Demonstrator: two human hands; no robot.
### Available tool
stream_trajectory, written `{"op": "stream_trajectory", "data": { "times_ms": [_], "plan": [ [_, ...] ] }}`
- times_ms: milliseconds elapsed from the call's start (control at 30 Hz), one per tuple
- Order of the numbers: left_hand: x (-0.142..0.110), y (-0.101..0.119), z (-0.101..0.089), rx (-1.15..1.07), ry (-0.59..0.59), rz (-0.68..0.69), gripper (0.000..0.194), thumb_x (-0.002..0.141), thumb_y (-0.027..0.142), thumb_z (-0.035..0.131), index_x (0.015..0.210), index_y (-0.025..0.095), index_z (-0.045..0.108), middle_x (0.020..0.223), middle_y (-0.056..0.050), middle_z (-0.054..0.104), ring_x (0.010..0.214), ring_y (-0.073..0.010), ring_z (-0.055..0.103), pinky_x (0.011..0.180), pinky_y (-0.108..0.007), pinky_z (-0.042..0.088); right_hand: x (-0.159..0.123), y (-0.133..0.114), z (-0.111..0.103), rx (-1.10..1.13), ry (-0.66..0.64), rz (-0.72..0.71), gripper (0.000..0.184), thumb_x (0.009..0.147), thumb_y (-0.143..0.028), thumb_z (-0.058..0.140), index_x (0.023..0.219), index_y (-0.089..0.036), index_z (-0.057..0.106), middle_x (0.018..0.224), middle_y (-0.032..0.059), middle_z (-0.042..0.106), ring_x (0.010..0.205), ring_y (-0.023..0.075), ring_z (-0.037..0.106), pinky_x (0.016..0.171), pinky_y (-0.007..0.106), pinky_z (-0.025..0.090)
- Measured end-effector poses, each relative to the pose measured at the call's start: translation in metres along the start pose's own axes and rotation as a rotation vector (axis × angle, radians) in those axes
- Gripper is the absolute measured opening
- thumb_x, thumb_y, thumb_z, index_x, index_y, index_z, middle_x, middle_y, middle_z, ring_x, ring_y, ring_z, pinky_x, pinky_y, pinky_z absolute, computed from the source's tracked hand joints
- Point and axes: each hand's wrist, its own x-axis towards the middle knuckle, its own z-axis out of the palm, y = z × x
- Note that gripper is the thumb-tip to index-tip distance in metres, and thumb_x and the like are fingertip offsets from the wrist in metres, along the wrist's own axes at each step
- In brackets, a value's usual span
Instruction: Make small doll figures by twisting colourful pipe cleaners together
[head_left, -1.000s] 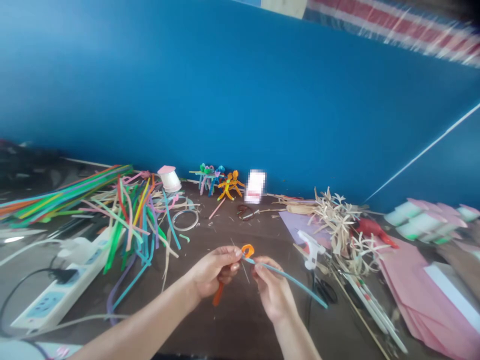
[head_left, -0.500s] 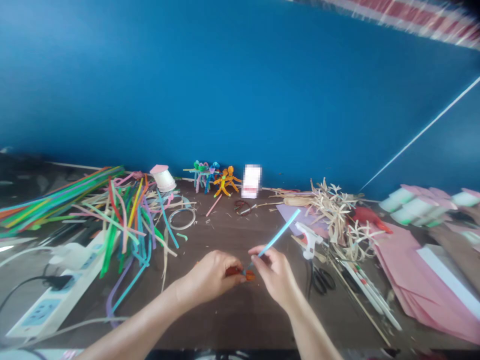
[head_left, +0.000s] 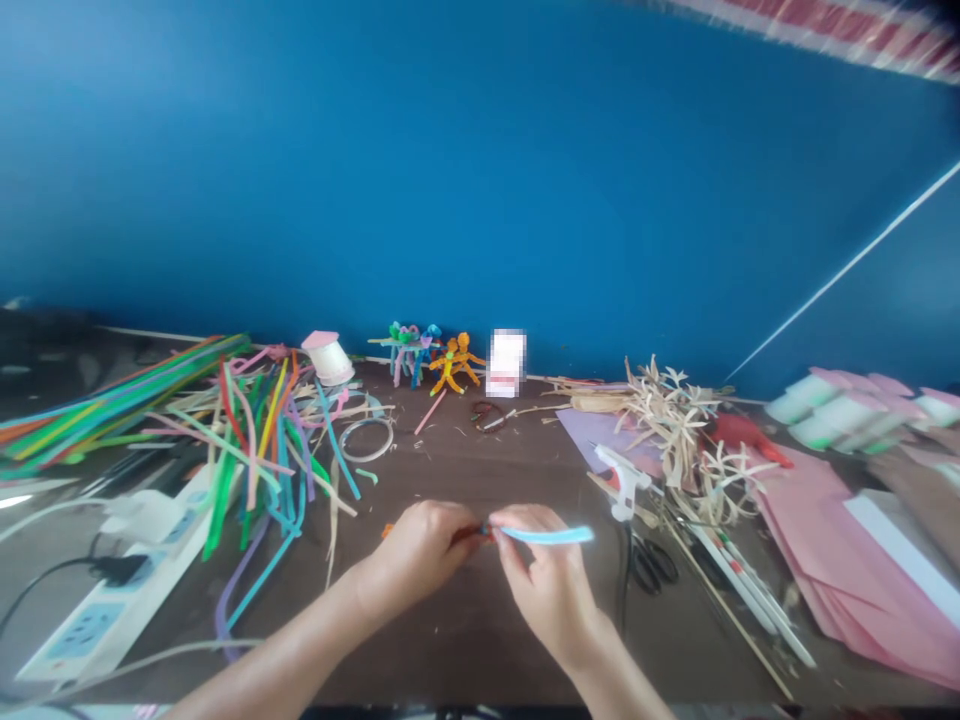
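Note:
My left hand (head_left: pixel 420 550) is closed around an orange pipe-cleaner piece (head_left: pixel 387 531); one end pokes out at its left and the rest is mostly hidden by the fingers. Fingertips of my right hand (head_left: pixel 544 575) pinch a light blue pipe cleaner (head_left: pixel 551 537) close to the left fingertips. Its free end points right, lying nearly level across the right hand. Both hands meet low over the dark table (head_left: pixel 450 650). Behind them, against the wall, stand small orange and yellow pipe-cleaner figures (head_left: pixel 454 365) and a blue, green and pink cluster (head_left: pixel 409 350).
Coloured pipe cleaners (head_left: pixel 262 430) lie at left beside a power strip (head_left: pixel 112 590) with cords. At right are a white glue gun (head_left: pixel 622 480), black scissors (head_left: pixel 654 565), dried husk flowers (head_left: pixel 667 410), pens (head_left: pixel 750 590) and pink sheets (head_left: pixel 817 540). A blue wall (head_left: pixel 480 180) closes the back.
The light blue pipe cleaner has swung down from a steep upward slant to nearly level. My right hand has turned with it, and its fingertips are now closer to the left ones.

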Motion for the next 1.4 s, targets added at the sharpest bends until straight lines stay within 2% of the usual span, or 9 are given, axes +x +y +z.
{"op": "stream_trajectory", "data": {
  "times_ms": [133,367,633,767,933,1033,1233,1333,1400],
  "plan": [
    [0.001,-0.001,0.000,0.015,-0.007,-0.036,0.019,0.073,0.020,0.054,0.055,0.018,0.057,0.051,0.001,0.048,0.049,-0.0113,0.040,0.051,-0.021,0.023,-0.001,-0.001,0.000,0.004,-0.013,-0.118,0.029,0.077,-0.003,0.052,0.098,-0.022,0.058,0.087,0.0040,0.066,0.081,0.0157,0.061,0.075,0.032,0.047],
    [0.002,-0.002,0.002,-0.125,0.032,-0.151,0.020,0.075,0.024,0.051,0.058,0.016,0.058,0.052,0.002,0.048,0.051,-0.0113,0.040,0.051,-0.020,0.024,-0.003,-0.004,0.002,-0.014,-0.014,-0.176,0.036,0.076,-0.002,0.053,0.103,-0.024,0.059,0.094,0.0049,0.067,0.090,0.0182,0.060,0.076,0.035,0.047],
    [0.002,-0.001,0.003,-0.219,0.061,-0.188,0.027,0.076,0.032,0.051,0.055,0.014,0.054,0.050,0.004,0.039,0.052,-0.0094,0.031,0.049,-0.019,0.021,-0.009,-0.001,0.003,-0.039,-0.004,-0.177,0.037,0.079,-0.002,0.050,0.108,-0.024,0.056,0.098,0.0075,0.065,0.091,0.0206,0.058,0.075,0.038,0.046],
    [0.004,0.003,0.001,-0.273,0.046,-0.256,0.030,0.076,0.036,0.050,0.058,0.013,0.055,0.053,0.004,0.038,0.054,-0.0094,0.031,0.050,-0.019,0.023,-0.013,0.002,0.005,-0.047,-0.006,-0.151,0.039,0.078,-0.003,0.051,0.111,-0.024,0.056,0.089,0.0073,0.063,0.082,0.0200,0.056,0.072,0.038,0.046],
    [0.007,0.006,0.002,-0.510,0.041,-0.413,0.032,0.073,0.043,0.054,0.061,0.013,0.055,0.049,0.006,0.033,0.048,-0.0076,0.027,0.045,-0.020,0.019,-0.018,0.007,0.012,-0.033,0.035,-0.108,0.037,0.078,-0.005,0.053,0.110,-0.024,0.057,0.080,0.0047,0.060,0.073,0.0166,0.055,0.068,0.034,0.047],
    [0.007,0.007,0.005,-0.705,0.050,-0.472,0.035,0.070,0.046,0.057,0.057,0.014,0.050,0.046,0.007,0.031,0.043,-0.0059,0.024,0.042,-0.021,0.014,-0.019,0.011,0.015,-0.006,0.079,-0.098,0.038,0.077,-0.005,0.054,0.109,-0.025,0.058,0.078,0.0035,0.059,0.071,0.0150,0.055,0.067,0.031,0.048],
    [0.006,0.004,0.008,-1.115,-0.031,-0.617,0.039,0.063,0.045,0.066,0.057,0.017,0.040,0.044,0.011,0.023,0.039,-0.0026,0.009,0.039,-0.020,0.003,-0.021,0.018,0.018,0.052,0.061,-0.087,0.045,0.077,-0.003,0.052,0.114,-0.028,0.056,0.076,0.0033,0.058,0.069,0.0152,0.053,0.066,0.032,0.047],
    [0.006,-0.001,0.008,-1.219,-0.044,-0.644,0.037,0.063,0.041,0.068,0.059,0.017,0.040,0.042,0.012,0.022,0.039,-0.0021,0.008,0.038,-0.019,0.003,-0.025,0.021,0.019,0.190,0.063,0.005,0.038,0.078,-0.007,0.052,0.109,-0.028,0.059,0.077,0.0033,0.058,0.069,0.0149,0.054,0.064,0.030,0.047],
    [0.006,-0.004,0.009,-1.266,-0.054,-0.646,0.035,0.063,0.040,0.068,0.062,0.017,0.041,0.042,0.012,0.022,0.038,-0.0021,0.009,0.038,-0.018,0.004,-0.028,0.022,0.020,0.359,0.060,0.157,0.027,0.079,-0.013,0.053,0.101,-0.026,0.064,0.077,0.0034,0.058,0.065,0.0141,0.055,0.059,0.027,0.046]
  ]
}}
